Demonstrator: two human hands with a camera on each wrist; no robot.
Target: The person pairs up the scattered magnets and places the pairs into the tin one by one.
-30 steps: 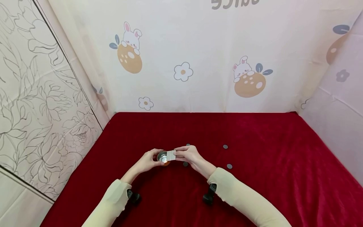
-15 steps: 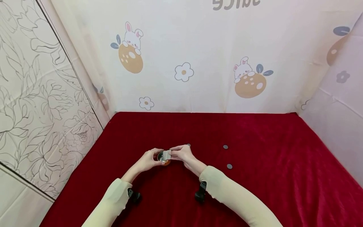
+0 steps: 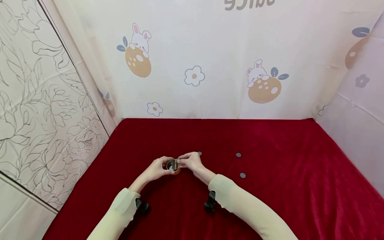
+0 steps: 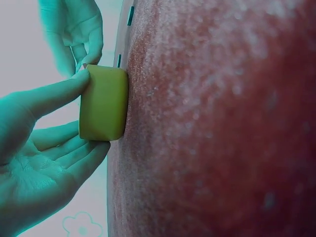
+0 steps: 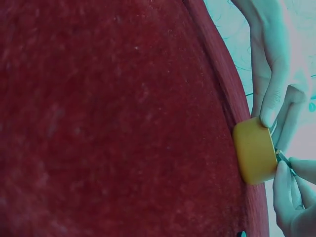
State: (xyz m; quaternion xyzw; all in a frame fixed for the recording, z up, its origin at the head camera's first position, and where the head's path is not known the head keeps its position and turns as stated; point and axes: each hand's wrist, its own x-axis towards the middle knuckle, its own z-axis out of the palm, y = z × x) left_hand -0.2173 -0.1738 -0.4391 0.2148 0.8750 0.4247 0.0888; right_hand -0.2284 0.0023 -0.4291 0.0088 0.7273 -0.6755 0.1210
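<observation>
1. Could wobble on the cloth-covered table (image 3: 270, 143).
2. With the left hand (image 3: 156, 170), gripping the upright cup (image 5: 254, 153) on it; might tip it by squeezing unevenly.
3. With the right hand (image 3: 193, 162), pinching a metal piece (image 3: 174, 164) at the cup's mouth; might drop it by slackening.

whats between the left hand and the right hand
In the head view, a round orange container gripped by the left hand, and a small flat shiny rectangular piece pinched by the right hand at the container's opening.

Wrist views dimmer and teal-tinted.
</observation>
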